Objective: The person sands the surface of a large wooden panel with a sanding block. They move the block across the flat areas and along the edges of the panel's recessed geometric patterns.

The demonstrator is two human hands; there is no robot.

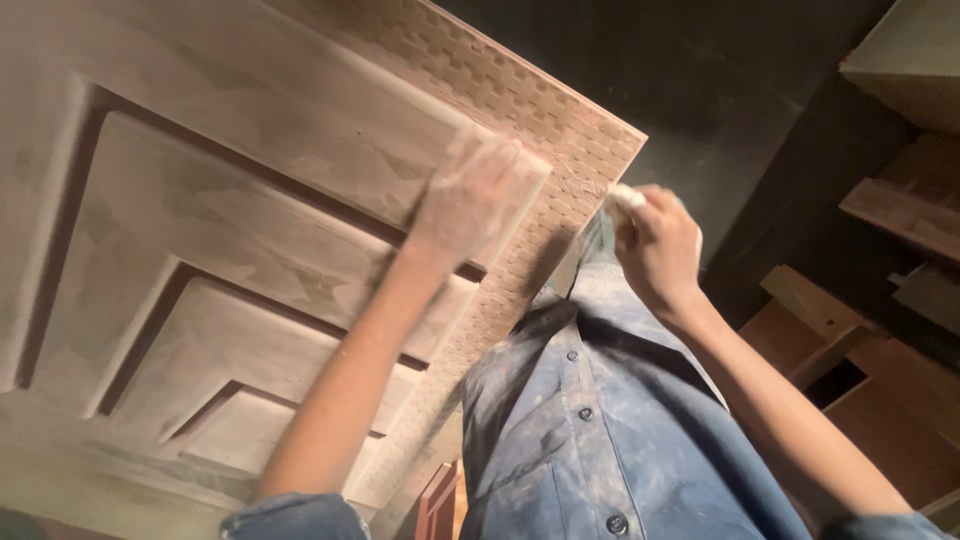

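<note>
I am in a woodworking shop. A big carved wooden door panel (230,230) with stepped recesses and a woven-pattern border lies in front of me, pale with dust. To the side, boards and offcuts (880,300) are stacked against a dark wall. My blue shirt (590,420) is smeared with the same fine dust, and so is my left hand (470,200).

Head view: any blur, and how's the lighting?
Head view: warm, dim light; the left hand is motion-smeared on the carved wooden door panel; the right hand at the panel's edge is sharper, holding a small pale object; background at top and the wood pieces at right lie in deep shadow.
</note>
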